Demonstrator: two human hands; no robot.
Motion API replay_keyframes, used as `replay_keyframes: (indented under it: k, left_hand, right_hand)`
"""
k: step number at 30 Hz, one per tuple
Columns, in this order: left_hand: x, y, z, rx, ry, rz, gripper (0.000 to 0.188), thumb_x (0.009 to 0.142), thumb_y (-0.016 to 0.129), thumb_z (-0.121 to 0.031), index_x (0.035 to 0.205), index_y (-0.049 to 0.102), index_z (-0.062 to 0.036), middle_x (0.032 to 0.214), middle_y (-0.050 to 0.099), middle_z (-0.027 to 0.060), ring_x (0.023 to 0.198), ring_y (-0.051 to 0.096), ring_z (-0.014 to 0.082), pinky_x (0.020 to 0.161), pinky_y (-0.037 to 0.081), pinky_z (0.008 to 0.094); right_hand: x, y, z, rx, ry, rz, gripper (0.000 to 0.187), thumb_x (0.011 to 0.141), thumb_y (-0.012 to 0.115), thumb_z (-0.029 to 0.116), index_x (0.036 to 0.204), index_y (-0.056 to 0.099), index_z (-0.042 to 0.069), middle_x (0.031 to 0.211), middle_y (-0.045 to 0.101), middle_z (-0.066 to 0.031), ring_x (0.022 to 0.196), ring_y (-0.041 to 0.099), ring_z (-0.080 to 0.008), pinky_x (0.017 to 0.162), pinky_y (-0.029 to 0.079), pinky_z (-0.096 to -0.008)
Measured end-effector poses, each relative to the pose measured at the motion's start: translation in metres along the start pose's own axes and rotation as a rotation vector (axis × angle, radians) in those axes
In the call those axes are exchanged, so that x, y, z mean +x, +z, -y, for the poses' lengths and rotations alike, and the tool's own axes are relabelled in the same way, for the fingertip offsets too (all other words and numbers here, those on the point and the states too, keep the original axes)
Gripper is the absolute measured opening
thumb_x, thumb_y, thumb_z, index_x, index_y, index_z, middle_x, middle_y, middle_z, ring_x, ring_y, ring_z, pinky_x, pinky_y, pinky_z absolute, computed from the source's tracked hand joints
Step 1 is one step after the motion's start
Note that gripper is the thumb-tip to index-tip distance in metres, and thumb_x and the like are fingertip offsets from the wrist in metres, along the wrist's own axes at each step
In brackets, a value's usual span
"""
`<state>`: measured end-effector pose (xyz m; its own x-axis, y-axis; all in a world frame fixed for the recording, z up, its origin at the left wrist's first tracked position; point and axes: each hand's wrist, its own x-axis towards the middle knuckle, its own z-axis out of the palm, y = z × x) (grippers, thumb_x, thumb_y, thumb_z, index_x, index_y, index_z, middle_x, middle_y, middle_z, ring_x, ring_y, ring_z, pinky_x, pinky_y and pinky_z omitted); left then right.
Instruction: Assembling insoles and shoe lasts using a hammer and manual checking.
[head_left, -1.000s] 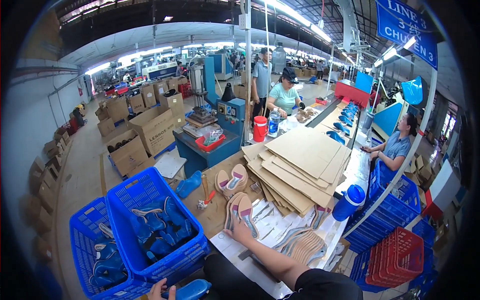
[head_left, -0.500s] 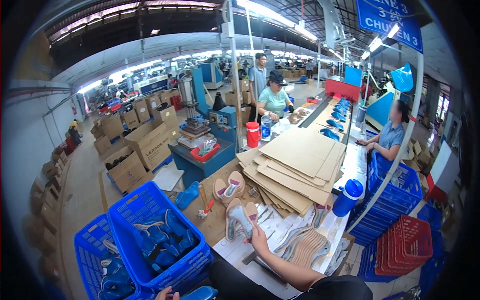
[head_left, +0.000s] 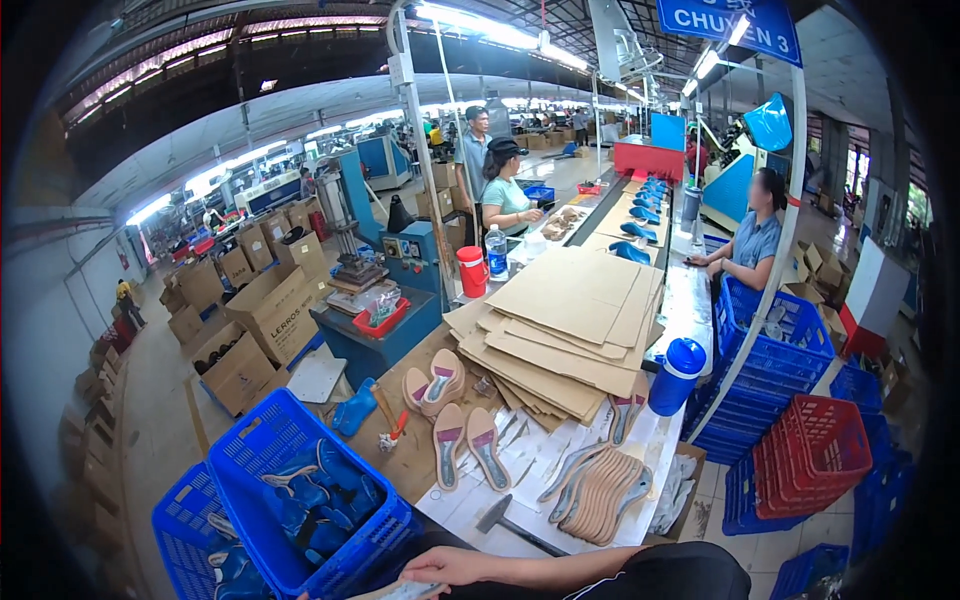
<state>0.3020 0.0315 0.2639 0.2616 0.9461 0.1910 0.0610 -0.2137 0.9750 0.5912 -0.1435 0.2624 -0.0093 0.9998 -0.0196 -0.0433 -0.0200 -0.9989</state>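
My right hand (head_left: 447, 566) is low in the view, its fingers closed on a pale grey-blue shoe sole (head_left: 412, 590) that the lower edge cuts off. Of my left hand (head_left: 303, 596) only a sliver shows at the lower edge, so its fingers are hidden. Ahead on the worktable lie two tan soles (head_left: 449, 445) with purple patches, side by side. A stacked group of similar soles (head_left: 436, 384) sits behind them. Right of my hand is a hammer (head_left: 515, 524), and past it a row of nested soles (head_left: 602, 494).
Blue crates (head_left: 300, 405) of blue shoe parts stand at my left. Cardboard sheets (head_left: 570, 310) are piled on the table beside a blue jug (head_left: 677, 376). A blue machine (head_left: 415, 255) stands beyond. Several people work near a conveyor (head_left: 615, 235). Red crates (head_left: 810, 455) stand right.
My right hand has drawn back from the table to the lower edge with the grey-blue sole. The hammer now shows fully. The blue shoe near my left hand has left the view.
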Motion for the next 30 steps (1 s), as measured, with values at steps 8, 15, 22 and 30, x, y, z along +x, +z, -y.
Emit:
replay_keyframes:
  k: [8, 15, 22, 30]
  left_hand:
    - [-0.033, 0.002, -0.085, 0.625, 0.175, 0.313, 0.039, 0.105, 0.067, -0.032, 0.135, 0.069, -0.0065, 0.117, 0.075, 0.0239, 0.108, 0.071, 0.0388, 0.095, 0.055, 0.0437]
    - [-0.036, -0.014, -0.068, 0.603, 0.381, 0.296, 0.033, 0.105, 0.066, -0.023, 0.129, 0.071, -0.0008, 0.112, 0.072, 0.0251, 0.103, 0.069, 0.0414, 0.093, 0.055, 0.0464]
    - [-0.031, -0.018, -0.093, 0.651, 0.432, 0.551, 0.046, 0.095, 0.077, -0.03, 0.134, 0.068, -0.0066, 0.13, 0.063, 0.023, 0.113, 0.064, 0.0449, 0.093, 0.055, 0.0499]
    - [-0.02, -0.016, -0.11, 0.857, 0.45, 0.787, 0.074, 0.076, 0.091, -0.041, 0.141, 0.065, -0.0159, 0.138, 0.058, 0.0188, 0.119, 0.063, 0.0456, 0.096, 0.056, 0.0506]
  right_hand:
    - [0.011, 0.021, 0.035, -0.64, -0.096, -0.092, 0.049, 0.097, 0.072, 0.045, 0.126, 0.07, 0.006, 0.111, 0.07, -0.0203, 0.104, 0.068, -0.0351, 0.088, 0.053, -0.0512]
    - [0.011, 0.03, 0.02, -0.962, -0.373, -0.052, 0.069, 0.079, 0.087, 0.044, 0.132, 0.062, 0.007, 0.12, 0.059, -0.0211, 0.114, 0.055, -0.0429, 0.098, 0.048, -0.0508]
    - [0.018, 0.026, 0.011, -0.677, -0.259, 0.066, 0.068, 0.078, 0.087, 0.044, 0.131, 0.062, 0.01, 0.117, 0.064, -0.0194, 0.107, 0.064, -0.0419, 0.091, 0.053, -0.0493]
    - [0.017, 0.022, 0.008, -0.714, -0.267, 0.095, 0.076, 0.08, 0.087, 0.049, 0.136, 0.06, 0.006, 0.12, 0.069, -0.0212, 0.107, 0.068, -0.0435, 0.091, 0.056, -0.0503]
